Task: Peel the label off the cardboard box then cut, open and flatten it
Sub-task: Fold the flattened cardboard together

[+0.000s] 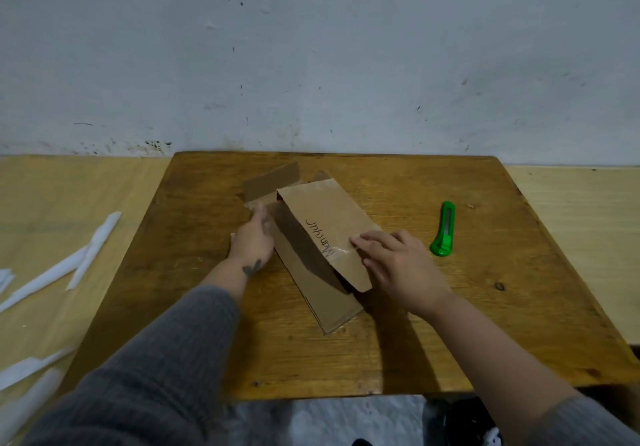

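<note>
Both hands are on the cardboard box [322,238] in the middle of the brown wooden bench [485,307]. My left hand [254,238] lies flat with its fingers together, pressing the box's left edge at about 9 o'clock; I cannot tell if its fingertips curl around anything, because the hand covers them. My right hand [394,265] is spread open, and its fingers rest on the raised top panel at about 3 o'clock, not pinching it as far as I can see. This hand hides the right side of the box, and the inside of the box under the lifted panel is dark and hard to make out. At the bottom, the bench edge cuts off the floor, and something black down there is too dim to name. A green box cutter [443,232] lies on the bench at 3 o'clock, near the right hand but not touching it. White paper strips [83,258] lie well apart at 9 o'clock on a paler wooden surface [52,203]. The box is brown, already opened and partly squashed, with one flap [270,181] sticking up at 12 o'clock. Black handwriting [318,238] runs along the top panel, and shiny clear tape [337,250] shows near it.
</note>
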Demonstrator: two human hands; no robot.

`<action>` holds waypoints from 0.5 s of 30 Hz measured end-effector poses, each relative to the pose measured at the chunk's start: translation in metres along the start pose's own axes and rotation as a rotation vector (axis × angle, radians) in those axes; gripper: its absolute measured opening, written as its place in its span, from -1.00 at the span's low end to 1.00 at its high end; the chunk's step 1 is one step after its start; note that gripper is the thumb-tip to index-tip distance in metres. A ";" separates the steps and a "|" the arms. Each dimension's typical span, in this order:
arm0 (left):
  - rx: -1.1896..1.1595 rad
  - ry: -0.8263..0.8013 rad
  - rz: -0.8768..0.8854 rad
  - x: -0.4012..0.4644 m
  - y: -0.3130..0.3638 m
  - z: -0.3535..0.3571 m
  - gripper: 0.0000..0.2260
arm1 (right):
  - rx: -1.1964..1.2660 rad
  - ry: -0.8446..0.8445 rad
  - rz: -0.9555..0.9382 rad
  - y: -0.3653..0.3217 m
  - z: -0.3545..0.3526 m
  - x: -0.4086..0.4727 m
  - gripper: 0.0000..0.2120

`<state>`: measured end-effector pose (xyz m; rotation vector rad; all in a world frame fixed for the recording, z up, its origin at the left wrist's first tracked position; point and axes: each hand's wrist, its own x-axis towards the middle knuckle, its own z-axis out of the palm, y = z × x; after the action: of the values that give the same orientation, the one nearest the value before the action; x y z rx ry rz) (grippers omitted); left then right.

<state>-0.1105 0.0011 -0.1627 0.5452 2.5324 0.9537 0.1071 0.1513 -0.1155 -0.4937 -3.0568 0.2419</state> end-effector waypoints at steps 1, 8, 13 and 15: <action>-0.081 0.023 -0.026 0.001 0.002 -0.003 -0.51 | -0.007 -0.019 -0.016 -0.001 -0.002 0.004 -0.55; 0.057 -0.117 0.009 0.014 0.019 -0.018 -0.43 | 0.038 -0.295 -0.066 -0.007 -0.002 0.031 -0.28; 0.069 -0.134 0.045 0.015 0.021 -0.010 -0.34 | -0.039 -0.383 -0.082 -0.005 0.003 0.039 -0.28; 0.035 -0.088 0.054 0.015 0.023 -0.006 -0.36 | -0.060 -0.382 -0.092 -0.004 0.004 0.038 -0.29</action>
<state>-0.1212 0.0212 -0.1464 0.6549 2.4717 0.8851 0.0691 0.1588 -0.1184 -0.3423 -3.4569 0.2698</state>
